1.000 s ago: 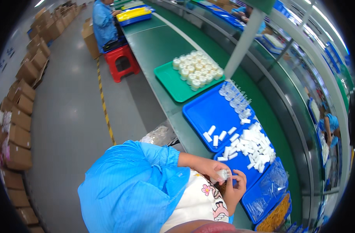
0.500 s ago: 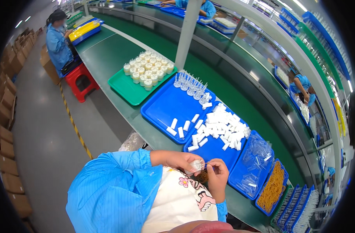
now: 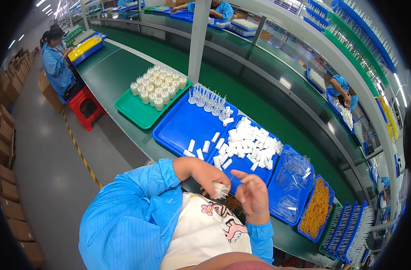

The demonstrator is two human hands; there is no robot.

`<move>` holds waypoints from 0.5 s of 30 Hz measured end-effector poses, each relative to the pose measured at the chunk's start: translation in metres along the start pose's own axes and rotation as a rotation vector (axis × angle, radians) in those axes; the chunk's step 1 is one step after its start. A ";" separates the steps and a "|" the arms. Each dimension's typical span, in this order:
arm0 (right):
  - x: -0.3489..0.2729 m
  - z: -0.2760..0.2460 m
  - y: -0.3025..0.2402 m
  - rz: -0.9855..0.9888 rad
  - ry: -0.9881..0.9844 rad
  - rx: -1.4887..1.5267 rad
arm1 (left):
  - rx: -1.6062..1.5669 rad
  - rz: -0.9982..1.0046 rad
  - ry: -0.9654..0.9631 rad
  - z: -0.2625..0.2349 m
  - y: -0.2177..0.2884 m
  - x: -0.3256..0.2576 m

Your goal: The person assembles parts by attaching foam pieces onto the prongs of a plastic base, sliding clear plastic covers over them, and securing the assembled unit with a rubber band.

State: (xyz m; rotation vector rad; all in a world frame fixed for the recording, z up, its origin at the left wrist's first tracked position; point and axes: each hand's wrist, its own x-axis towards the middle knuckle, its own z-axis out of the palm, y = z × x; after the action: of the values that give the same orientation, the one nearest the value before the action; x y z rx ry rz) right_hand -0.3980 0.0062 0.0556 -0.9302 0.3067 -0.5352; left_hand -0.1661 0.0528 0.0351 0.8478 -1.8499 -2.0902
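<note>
In front of my chest, my left hand [image 3: 206, 174] is closed around a small white cylindrical piece [image 3: 221, 190] with thin clear prongs at its end. My right hand [image 3: 252, 192] is raised just to the right of it, apart from the piece, fingers spread and nothing visible in them. Below and between the hands shows a bunch of brownish rubber bands [image 3: 233, 203], partly hidden. Beyond my hands, a blue tray [image 3: 242, 170] bears a heap of white blocks [image 3: 254, 143].
Leftward stand a blue tray [image 3: 174, 123] with clear pronged parts [image 3: 208, 100] and a green tray [image 3: 134, 113] of cream-coloured cylinders. To the right are clear tubes [image 3: 295, 175], yellow rubber bands [image 3: 316, 208] and racks [image 3: 347, 229]. A co-worker sits on a red stool [image 3: 85, 105].
My right hand has let go of the pronged end and come up and away, its fingers spreading. My left hand has tilted the piece downward. The whole view has shifted slightly.
</note>
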 end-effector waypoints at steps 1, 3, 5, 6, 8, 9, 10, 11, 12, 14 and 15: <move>0.002 0.004 -0.006 0.070 -0.057 -0.127 | 0.176 -0.090 0.076 0.003 0.011 -0.001; 0.009 0.017 -0.011 -0.087 -0.289 -0.494 | 0.146 -0.064 0.088 0.001 -0.004 0.006; 0.007 0.035 -0.027 -0.169 -0.513 -0.979 | 0.218 -0.054 0.192 0.004 -0.008 0.013; 0.003 0.042 -0.035 -0.164 -0.510 -0.978 | 0.215 -0.053 0.188 0.007 -0.005 0.012; -0.001 0.047 -0.044 -0.157 -0.495 -1.153 | -0.077 0.034 0.237 0.013 -0.002 0.008; -0.003 0.045 -0.041 -0.194 -0.443 -1.087 | -0.267 0.083 0.205 0.015 -0.007 0.008; -0.003 0.041 -0.037 -0.190 -0.438 -1.089 | -0.268 0.085 0.200 0.018 -0.009 0.010; -0.003 0.037 -0.034 -0.196 -0.439 -1.050 | -0.277 0.116 0.200 0.022 -0.008 0.010; -0.003 0.034 -0.031 -0.199 -0.444 -1.007 | -0.290 0.146 0.205 0.025 -0.008 0.010; -0.002 0.037 -0.030 -0.242 -0.419 -1.004 | -0.445 0.188 0.150 0.021 -0.021 0.012; -0.002 0.038 -0.029 -0.291 -0.393 -1.002 | -0.595 0.230 0.093 0.020 -0.026 0.012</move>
State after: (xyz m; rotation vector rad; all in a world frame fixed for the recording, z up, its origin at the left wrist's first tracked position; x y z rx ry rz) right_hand -0.3905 0.0187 0.1006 -2.0423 0.0609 -0.4373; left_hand -0.1820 0.0679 0.0072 0.5376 -1.1074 -2.2129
